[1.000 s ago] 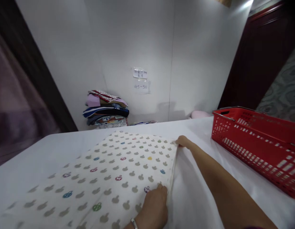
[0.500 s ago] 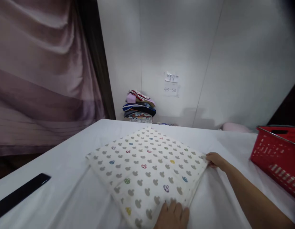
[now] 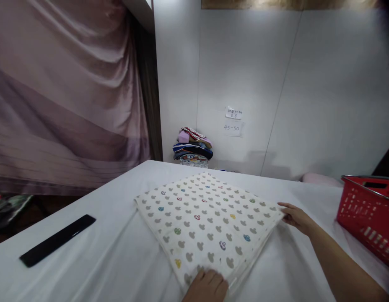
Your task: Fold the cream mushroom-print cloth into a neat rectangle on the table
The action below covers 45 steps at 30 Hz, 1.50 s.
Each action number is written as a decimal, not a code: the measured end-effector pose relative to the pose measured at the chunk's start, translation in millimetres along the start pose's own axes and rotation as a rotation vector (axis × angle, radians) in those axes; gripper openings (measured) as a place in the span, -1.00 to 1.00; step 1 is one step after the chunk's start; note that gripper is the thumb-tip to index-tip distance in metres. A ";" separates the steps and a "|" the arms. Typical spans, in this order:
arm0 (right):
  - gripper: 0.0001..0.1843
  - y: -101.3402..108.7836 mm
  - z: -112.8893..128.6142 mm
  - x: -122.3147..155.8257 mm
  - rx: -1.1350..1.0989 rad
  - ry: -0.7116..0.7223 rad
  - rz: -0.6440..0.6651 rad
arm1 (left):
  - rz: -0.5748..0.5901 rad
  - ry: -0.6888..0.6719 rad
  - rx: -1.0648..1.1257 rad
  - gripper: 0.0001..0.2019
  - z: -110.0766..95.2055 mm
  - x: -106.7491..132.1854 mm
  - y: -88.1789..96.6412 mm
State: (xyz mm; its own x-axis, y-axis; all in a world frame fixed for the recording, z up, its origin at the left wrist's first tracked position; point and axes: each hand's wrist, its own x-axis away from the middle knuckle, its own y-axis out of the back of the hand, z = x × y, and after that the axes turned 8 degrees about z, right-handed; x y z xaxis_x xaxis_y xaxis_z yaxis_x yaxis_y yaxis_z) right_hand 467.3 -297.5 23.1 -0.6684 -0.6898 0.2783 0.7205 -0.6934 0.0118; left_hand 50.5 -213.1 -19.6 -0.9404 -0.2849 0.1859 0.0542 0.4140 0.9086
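Observation:
A white cloth (image 3: 210, 222) printed with grey and coloured mushroom-like shapes lies folded on the white-covered table, turned so that a corner points toward me. At the near corner, my left hand (image 3: 208, 287) has its fingers curled over the fabric, gripping it. My right hand (image 3: 296, 218) holds the right corner between thumb and fingers, with the index finger stretched along the top. Layered edges show along the cloth's near right side.
To the left lies a long flat black object (image 3: 58, 241) on the white tabletop (image 3: 115, 251). A red plastic basket (image 3: 367, 218) stands at the right. Folded fabrics (image 3: 193, 147) are stacked beyond the far edge, beside a wall with paper notes (image 3: 234, 121). A pink curtain (image 3: 71, 92) hangs at left.
The view has shifted, so the scene sits further right and more of the black object shows. My left hand has moved left along the cloth's near corner. My right hand remains at the right corner.

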 end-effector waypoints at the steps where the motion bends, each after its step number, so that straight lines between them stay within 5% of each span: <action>1: -0.63 -2.5 0.0 2.0 0.016 -0.001 -0.030 | 0.013 -0.023 0.015 -0.73 -0.3 4.3 4.4; 8: -0.57 -10.6 -3.8 6.7 0.070 -0.025 -0.150 | -0.052 -0.055 -0.029 -0.60 -6.7 37.9 25.9; 20: -0.54 -1.8 -3.6 1.1 0.181 -0.019 -0.152 | -0.098 -0.014 0.042 -0.62 20.8 35.4 32.9; 31: -0.50 -1.9 -27.4 3.1 0.456 0.025 -0.276 | -0.005 -0.107 0.016 -0.77 -6.6 37.8 48.4; 36: -0.68 -19.5 -21.2 37.0 0.450 0.051 -0.219 | 0.019 -0.056 0.069 -0.71 -20.5 18.1 63.4; 40: -0.91 -54.9 -34.4 89.8 0.370 -0.029 0.015 | 0.076 -0.027 0.022 -0.76 -33.8 -19.8 65.9; 45: -0.89 -98.8 -62.2 153.7 0.228 -0.160 0.254 | 0.079 0.029 -0.006 -0.85 -44.0 -65.4 55.4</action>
State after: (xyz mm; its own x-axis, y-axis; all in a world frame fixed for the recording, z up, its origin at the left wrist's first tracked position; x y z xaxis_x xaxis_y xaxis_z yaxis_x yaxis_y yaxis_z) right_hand 281.9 -348.0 5.0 -0.4388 -0.7799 0.4463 0.8943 -0.4276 0.1320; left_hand 129.8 -209.6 35.0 -0.9229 -0.2766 0.2679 0.1300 0.4313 0.8928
